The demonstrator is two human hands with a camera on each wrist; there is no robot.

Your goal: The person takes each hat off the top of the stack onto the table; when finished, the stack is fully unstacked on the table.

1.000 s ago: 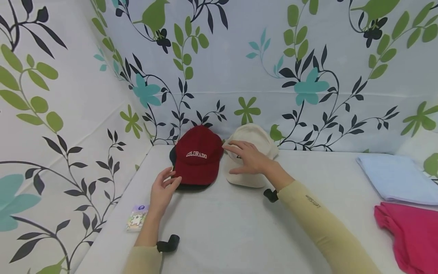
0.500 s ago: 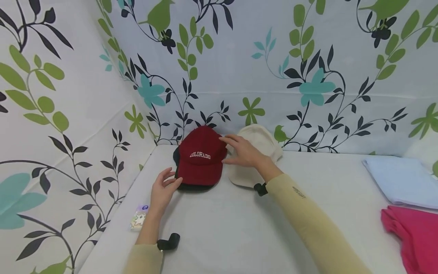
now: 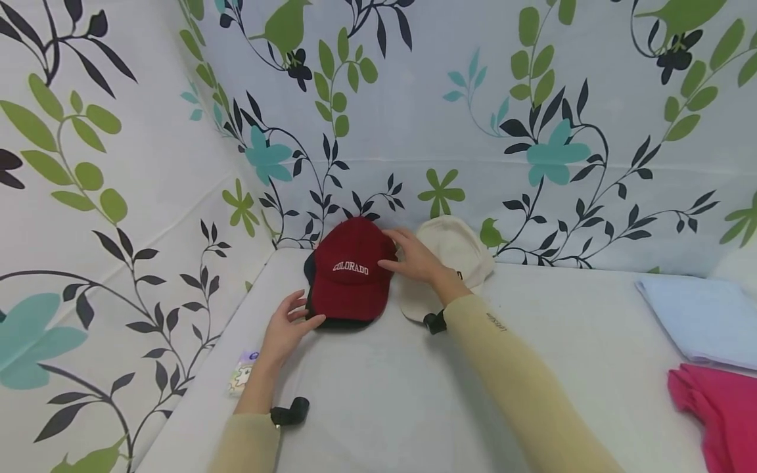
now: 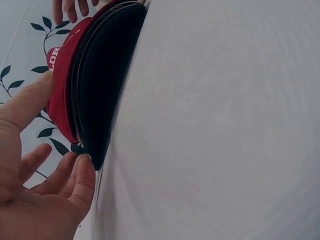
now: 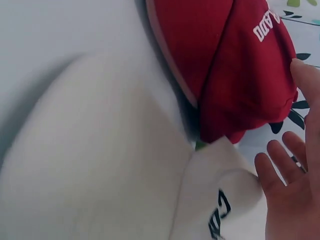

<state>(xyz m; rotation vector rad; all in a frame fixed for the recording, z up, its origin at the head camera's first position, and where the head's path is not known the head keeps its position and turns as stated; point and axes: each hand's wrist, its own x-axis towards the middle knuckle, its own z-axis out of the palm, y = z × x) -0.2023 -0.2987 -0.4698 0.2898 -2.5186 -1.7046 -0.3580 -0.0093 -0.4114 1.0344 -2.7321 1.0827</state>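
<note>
A red baseball cap [image 3: 353, 299] lettered COLORADO lies on top of a dark cap [image 4: 107, 75] at the back of the table. My left hand [image 3: 285, 330] is at the caps' left edge, fingers spread and loosely bent. In the left wrist view its thumb overlaps the red cap, while its fingertips sit close to the dark brim's corner; contact is unclear. On the other side, my right hand [image 3: 418, 260] has its thumb and fingers apart beside the red crown. It hangs over the left part of a cream cap [image 3: 452, 240] with dark lettering, partly hiding it.
Behind the caps rises a leaf-patterned cloth backdrop [image 3: 390, 98]. A small printed packet [image 3: 241, 376] lies beside my left forearm. Folded light blue cloth [image 3: 704, 315] and bright pink cloth [image 3: 721, 407] are at the right of the white table [image 3: 378, 407].
My right hand has moved left, from over the cream cap to the red cap's right side. My left hand stays almost still near the brim. The whole view has shifted slightly.
</note>
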